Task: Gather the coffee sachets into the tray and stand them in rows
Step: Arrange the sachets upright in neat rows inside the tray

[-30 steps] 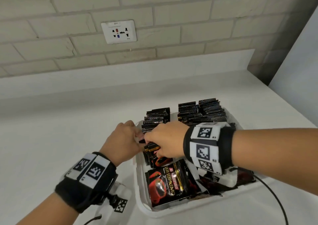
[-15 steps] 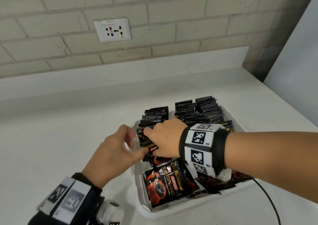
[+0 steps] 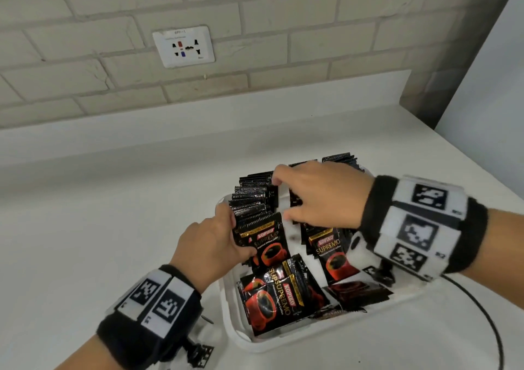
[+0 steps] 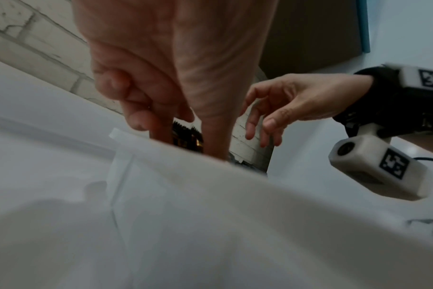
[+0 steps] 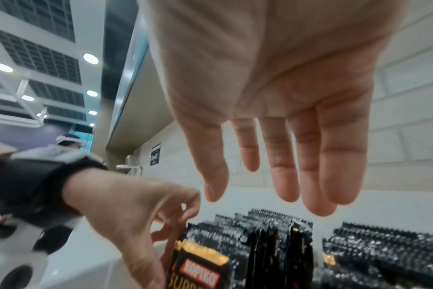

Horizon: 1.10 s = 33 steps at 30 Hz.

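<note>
A white tray [image 3: 283,344] holds black Kopiko coffee sachets standing in two rows, the left row [image 3: 252,197] and the right row [image 3: 337,157]. My left hand [image 3: 226,233] grips the near end of the left row, thumb on the front sachet [image 3: 268,245] and fingers curled at its left edge. In the right wrist view the left hand [image 5: 141,215] shows the same curl beside that sachet [image 5: 198,273]. My right hand [image 3: 295,199] hovers over the rows, fingers [image 5: 284,176] straight and holding nothing. Loose sachets [image 3: 278,293] lie flat at the tray's near end.
The tray sits on a white counter [image 3: 99,214] against a brick wall with a socket plate [image 3: 183,46]. A black cable [image 3: 482,313] runs along the counter to the right of the tray. A white panel [image 3: 496,86] stands at the right.
My left hand drew back from the left row, then took hold of its front end. My right hand rose from the front sachets and moved back over the rows, fingers spread.
</note>
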Tool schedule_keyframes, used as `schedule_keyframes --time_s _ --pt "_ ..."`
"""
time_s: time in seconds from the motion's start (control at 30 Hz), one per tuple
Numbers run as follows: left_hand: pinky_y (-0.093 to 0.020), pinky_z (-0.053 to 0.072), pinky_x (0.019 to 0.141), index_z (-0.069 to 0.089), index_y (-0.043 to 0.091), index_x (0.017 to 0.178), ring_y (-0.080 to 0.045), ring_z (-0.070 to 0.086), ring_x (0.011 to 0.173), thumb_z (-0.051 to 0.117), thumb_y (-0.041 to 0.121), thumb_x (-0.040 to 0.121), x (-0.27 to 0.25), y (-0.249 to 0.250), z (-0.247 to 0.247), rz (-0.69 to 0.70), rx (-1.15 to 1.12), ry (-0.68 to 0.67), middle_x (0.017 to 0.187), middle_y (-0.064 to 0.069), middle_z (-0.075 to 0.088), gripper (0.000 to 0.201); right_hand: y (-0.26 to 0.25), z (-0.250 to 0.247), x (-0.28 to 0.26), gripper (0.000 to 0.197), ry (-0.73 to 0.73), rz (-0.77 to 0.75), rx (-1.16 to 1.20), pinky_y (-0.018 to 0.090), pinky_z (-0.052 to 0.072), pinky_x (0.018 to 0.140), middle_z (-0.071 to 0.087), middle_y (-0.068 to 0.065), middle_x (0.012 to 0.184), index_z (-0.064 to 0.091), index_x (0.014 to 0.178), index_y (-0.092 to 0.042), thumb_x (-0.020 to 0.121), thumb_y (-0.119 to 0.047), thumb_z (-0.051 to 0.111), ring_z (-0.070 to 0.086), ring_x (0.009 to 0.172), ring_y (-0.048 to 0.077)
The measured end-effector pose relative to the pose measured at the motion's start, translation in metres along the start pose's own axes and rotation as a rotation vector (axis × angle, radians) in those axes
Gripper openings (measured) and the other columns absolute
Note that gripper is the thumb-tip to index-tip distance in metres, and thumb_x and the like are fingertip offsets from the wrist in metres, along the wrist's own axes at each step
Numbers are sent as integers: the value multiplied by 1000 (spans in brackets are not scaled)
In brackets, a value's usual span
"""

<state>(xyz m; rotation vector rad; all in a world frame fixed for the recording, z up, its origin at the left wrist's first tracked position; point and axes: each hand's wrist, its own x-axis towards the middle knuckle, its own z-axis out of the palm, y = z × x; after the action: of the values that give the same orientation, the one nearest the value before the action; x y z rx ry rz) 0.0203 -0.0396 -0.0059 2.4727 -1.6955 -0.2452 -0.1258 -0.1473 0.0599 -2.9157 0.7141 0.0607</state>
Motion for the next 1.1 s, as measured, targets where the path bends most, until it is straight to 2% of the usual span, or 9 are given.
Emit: schedule_keyframes --time_s 0.17,0.27,0.37,0.47,0.53,0.63,0.77,0.93,1.1 --pt "-27 41 62 27 21 88 -17 61 74 66 47 77 -10 -1 -10 2 -17 9 81 6 63 48 6 5 -22 27 -258 -97 72 11 36 66 62 -6 103 54 115 -22 90 -34 55 51 83 5" --pt "-19 37 56 29 27 78 -10 57 66 61 50 81 -22 -1 -19 105 42 17 83 7 65 40 4 12 -32 28 -413 -141 85 11 38 67 62 -8 103 57 115 -23 90 -35 54 50 77 0" --pt "-15 36 55 37 31 76 -1 47 59 61 47 83 -34 5 -18 222 -79 -175 87 12 61 29 8 3 -38 28 -358 -121 126 12 42 73 61 -12 101 57 114 -27 89 -39 54 54 81 -1" --pt "-14 41 73 54 29 102 -4 51 83 59 43 86 -40 10 -7 306 -67 -301 103 13 57 22 14 -7 -46 24 -300 -117 184 8 41 73 60 -17 96 58 109 -32 87 -40 57 55 80 -5" --pt "-17 38 83 51 25 119 -8 49 100 55 43 89 -39 13 1 361 53 -291 114 9 57 36 17 -10 -57 25 -321 -120 218 10 43 76 57 -21 94 58 107 -35 83 -41 62 57 85 -3" --pt "-19 36 85 48 23 124 -12 48 107 51 46 90 -39 16 9 381 172 -261 117 6 58 42 21 2 -78 39 -418 -112 172 9 40 80 49 -28 97 53 114 -40 78 -49 64 47 90 -12" --pt "-20 35 85 47 26 123 -12 49 106 49 49 89 -40 16 10 382 189 -206 116 9 59 41 29 29 -103 55 -465 -109 142 15 30 100 39 -26 126 38 129 -42 79 -53 59 33 115 -9" --pt "-22 29 93 40 34 129 -8 47 112 42 54 91 -41 17 4 378 195 -161 125 17 54 43 32 44 -117 49 -363 -67 244 2 18 98 32 -32 132 31 133 -45 87 -53 47 23 122 -13" --pt "-13 26 82 39 40 131 -1 43 113 34 76 75 -50 33 -2 413 97 -208 127 23 49 67 24 54 -117 45 -341 -69 246 13 25 103 32 -27 139 28 138 -42 95 -48 36 29 125 -8"
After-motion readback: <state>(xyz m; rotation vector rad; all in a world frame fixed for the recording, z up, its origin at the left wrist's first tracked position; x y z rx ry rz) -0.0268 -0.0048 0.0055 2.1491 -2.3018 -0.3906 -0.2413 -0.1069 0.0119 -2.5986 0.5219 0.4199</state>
